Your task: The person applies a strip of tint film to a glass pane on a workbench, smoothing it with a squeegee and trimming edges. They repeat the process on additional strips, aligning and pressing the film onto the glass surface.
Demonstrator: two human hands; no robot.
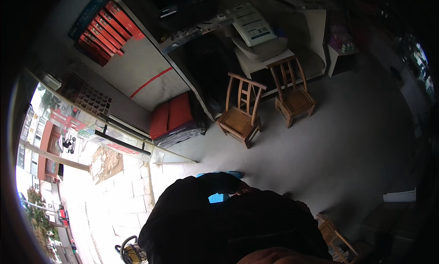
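My dark-sleeved arm curves in from the lower left, ending in what looks like my left hand (242, 190), small and shadowed, beside a pale blue plastic object (218, 197) partly hidden behind the sleeve; whether it grips anything is unclear. At the bottom edge, close to the camera, is dim skin, possibly my right hand (272, 257), cropped, with whatever it touches hidden. My dark clothing covers much of the lower middle.
Two wooden chairs (238, 122) (295, 100) stand ahead before a white counter (315, 30). Red cushions (169, 115) lie by a glass door (119, 138) opening onto pavement at left. Another wooden chair (329, 232) is at lower right. Red boxes (107, 35) sit upper left.
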